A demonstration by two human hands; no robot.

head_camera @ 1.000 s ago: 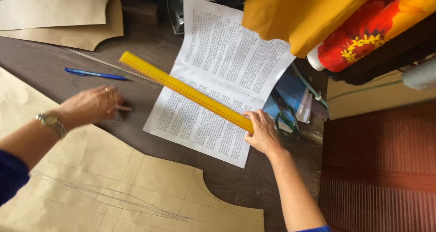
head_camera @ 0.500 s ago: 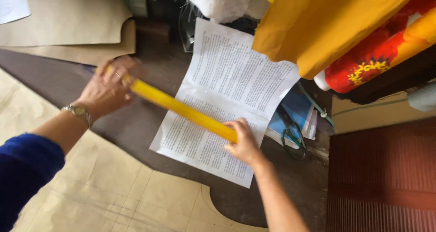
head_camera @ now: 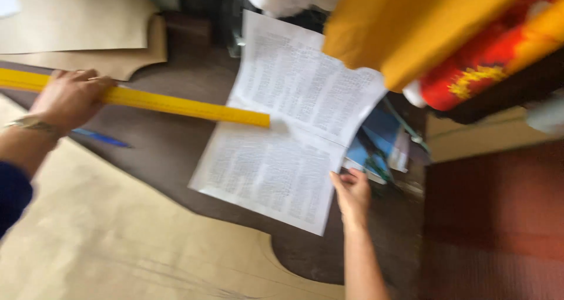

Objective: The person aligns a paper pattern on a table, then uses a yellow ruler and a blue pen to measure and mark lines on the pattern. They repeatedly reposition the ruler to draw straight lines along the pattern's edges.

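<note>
Ruler: a long flat yellow ruler (head_camera: 176, 104) lies slantwise over the far-left part of the dark brown worktop (head_camera: 170, 153), its right end just reaching the left edge of the printed sheet, its left end running out of view.
Sheet: a white folded paper sheet covered in small print (head_camera: 282, 129) sits open near the middle of the worktop, creased across.
Surface: tan pattern paper with a curved cut-out (head_camera: 117, 241) covers the near-left corner; more tan pattern pieces (head_camera: 76, 29) lie along the far-left edge.
Pen: a blue pen (head_camera: 100, 138) lies on the worktop just nearer than the ruler.
Surroundings: yellow cloth (head_camera: 411, 29) and a red flowered fabric roll (head_camera: 487, 65) hang over the far-right side; blue papers (head_camera: 376, 141) peek out beside the sheet.
Left hand: the left hand (head_camera: 69, 97), wrist in a metal watch (head_camera: 29, 123), lies palm-down over the ruler, fingers curled on it.
Right hand: the right hand (head_camera: 352, 194) reaches from the near edge; its fingers seem to pinch the sheet's near-right edge, though blur hides how firmly.
</note>
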